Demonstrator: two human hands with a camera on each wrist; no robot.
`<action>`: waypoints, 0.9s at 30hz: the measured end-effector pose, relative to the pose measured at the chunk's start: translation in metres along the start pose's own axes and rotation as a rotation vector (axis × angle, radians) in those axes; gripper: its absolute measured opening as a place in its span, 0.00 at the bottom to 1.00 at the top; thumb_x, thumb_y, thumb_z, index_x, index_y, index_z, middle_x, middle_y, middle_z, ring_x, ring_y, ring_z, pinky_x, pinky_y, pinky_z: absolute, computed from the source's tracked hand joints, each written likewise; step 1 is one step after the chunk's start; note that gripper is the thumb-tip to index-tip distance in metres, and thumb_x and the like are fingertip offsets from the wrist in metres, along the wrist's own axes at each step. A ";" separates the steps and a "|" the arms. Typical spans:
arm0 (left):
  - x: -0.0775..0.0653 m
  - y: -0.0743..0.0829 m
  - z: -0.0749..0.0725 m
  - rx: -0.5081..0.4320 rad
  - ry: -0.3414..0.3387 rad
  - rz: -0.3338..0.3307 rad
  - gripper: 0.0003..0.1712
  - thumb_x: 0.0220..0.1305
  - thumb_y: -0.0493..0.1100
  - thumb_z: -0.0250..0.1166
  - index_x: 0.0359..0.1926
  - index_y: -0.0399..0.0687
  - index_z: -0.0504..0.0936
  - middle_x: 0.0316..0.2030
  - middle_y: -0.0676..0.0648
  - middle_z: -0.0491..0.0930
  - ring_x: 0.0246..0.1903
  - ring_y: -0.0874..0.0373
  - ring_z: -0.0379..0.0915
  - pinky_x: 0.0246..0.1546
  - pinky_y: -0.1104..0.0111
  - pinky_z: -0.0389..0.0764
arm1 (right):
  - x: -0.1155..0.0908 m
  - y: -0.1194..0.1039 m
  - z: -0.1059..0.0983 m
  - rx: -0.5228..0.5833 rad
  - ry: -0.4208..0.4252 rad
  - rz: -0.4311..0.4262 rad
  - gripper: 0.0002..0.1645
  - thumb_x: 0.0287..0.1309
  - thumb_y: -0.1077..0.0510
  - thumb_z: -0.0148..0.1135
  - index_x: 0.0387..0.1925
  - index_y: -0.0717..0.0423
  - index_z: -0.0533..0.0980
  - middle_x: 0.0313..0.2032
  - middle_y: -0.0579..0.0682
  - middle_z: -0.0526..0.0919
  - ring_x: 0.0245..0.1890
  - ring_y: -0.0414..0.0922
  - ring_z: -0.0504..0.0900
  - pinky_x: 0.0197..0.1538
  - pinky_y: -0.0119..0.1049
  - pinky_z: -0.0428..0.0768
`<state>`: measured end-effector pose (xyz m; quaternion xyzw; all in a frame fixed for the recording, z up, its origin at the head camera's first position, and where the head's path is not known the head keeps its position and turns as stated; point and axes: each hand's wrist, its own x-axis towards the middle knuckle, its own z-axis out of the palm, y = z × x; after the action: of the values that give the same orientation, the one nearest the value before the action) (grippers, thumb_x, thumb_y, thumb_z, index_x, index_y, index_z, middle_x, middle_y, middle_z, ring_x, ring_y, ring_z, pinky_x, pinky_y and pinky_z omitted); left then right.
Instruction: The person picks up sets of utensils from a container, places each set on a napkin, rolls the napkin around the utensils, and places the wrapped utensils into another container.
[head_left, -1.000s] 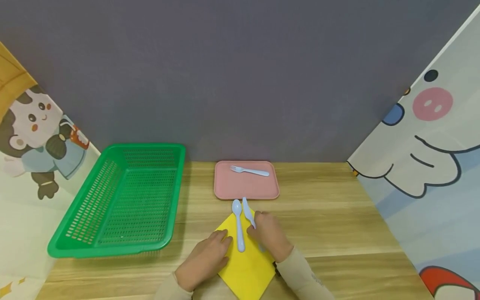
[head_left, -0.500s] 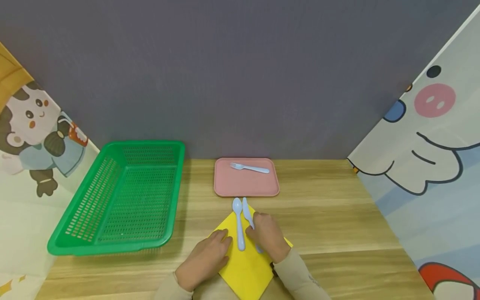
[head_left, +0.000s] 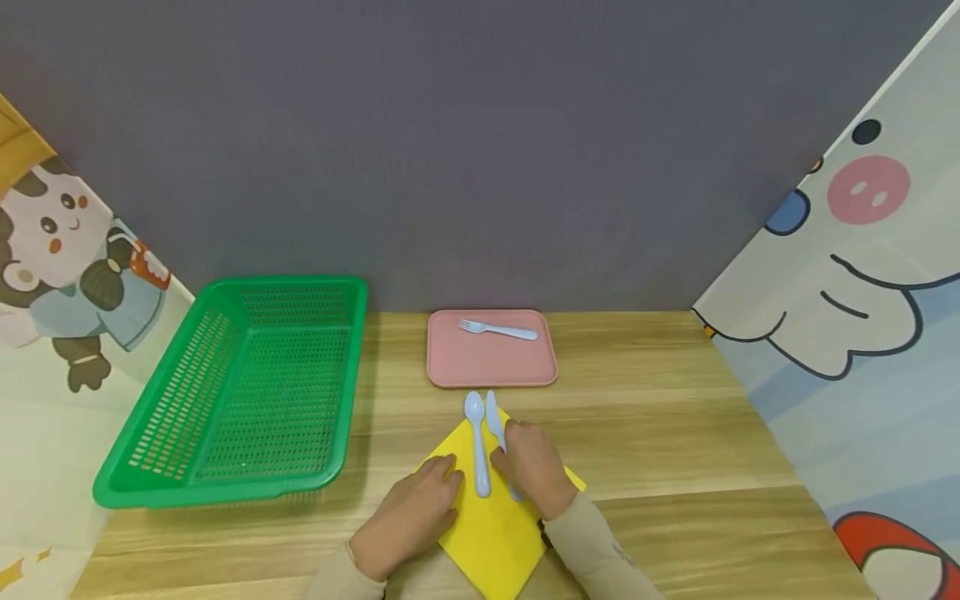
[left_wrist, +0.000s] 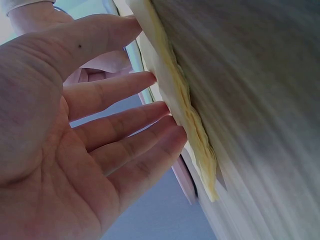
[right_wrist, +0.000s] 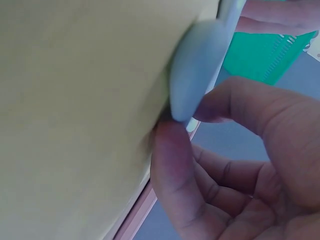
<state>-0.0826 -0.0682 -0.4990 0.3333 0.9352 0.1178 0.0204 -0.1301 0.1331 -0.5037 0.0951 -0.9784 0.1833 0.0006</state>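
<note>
At the left, we see the left hand (head_left: 416,512) with its fingers extended and the fingertips touching the edge of the yellow napkin (head_left: 491,546), gripping nothing. The napkin lies on the table, turned cornerwise beneath the cutlery; its layered edge in the left wrist view suggests something soft, light and easily creased, so we would lift it by a corner or press it flat with spread fingers. On it lies the pale blue spoon (head_left: 479,450), probably light, fairly stiff plastic and a little slippery; we would pinch it mid-handle. Just right of it, also on the napkin, is the matching knife (head_left: 495,421), likely to handle the same way, pinched by its handle between thumb and forefinger of the right hand (head_left: 532,467). Around these, from the left, we find a cartoon-printed panel (head_left: 90,275), a green perforated basket (head_left: 356,350), a pink tray (head_left: 487,367) bearing a fork (head_left: 510,332), the wood-grain table (head_left: 637,417) before a dark grey wall (head_left: 480,167), and another cartoon panel (head_left: 885,333).
</note>
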 end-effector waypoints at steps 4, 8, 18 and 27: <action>0.000 0.000 0.000 0.000 0.002 -0.002 0.22 0.58 0.44 0.74 0.50 0.38 0.81 0.57 0.36 0.76 0.58 0.44 0.72 0.48 0.56 0.82 | 0.002 -0.003 0.000 -0.017 -0.001 -0.005 0.12 0.50 0.64 0.66 0.21 0.57 0.69 0.19 0.47 0.68 0.16 0.41 0.67 0.18 0.31 0.68; 0.000 -0.001 0.000 -0.001 0.006 -0.001 0.22 0.58 0.44 0.74 0.50 0.38 0.81 0.57 0.36 0.76 0.58 0.44 0.72 0.48 0.57 0.82 | 0.004 -0.006 0.001 -0.023 -0.009 -0.004 0.13 0.53 0.63 0.68 0.23 0.58 0.70 0.19 0.46 0.69 0.17 0.41 0.67 0.18 0.31 0.69; 0.000 -0.002 0.002 0.000 0.000 0.003 0.22 0.58 0.44 0.74 0.50 0.38 0.81 0.58 0.36 0.75 0.58 0.44 0.72 0.51 0.57 0.81 | 0.006 -0.009 0.000 -0.031 -0.041 0.029 0.13 0.58 0.61 0.67 0.24 0.61 0.71 0.18 0.47 0.68 0.16 0.40 0.69 0.17 0.30 0.70; 0.000 -0.004 0.003 -0.013 0.014 0.007 0.22 0.57 0.44 0.74 0.50 0.38 0.81 0.58 0.36 0.75 0.58 0.44 0.72 0.52 0.56 0.81 | 0.008 -0.009 -0.001 -0.021 -0.081 0.062 0.13 0.59 0.60 0.67 0.25 0.61 0.72 0.19 0.47 0.69 0.17 0.41 0.70 0.18 0.31 0.71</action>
<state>-0.0845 -0.0704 -0.5031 0.3354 0.9334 0.1263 0.0155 -0.1361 0.1243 -0.4989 0.0720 -0.9820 0.1691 -0.0435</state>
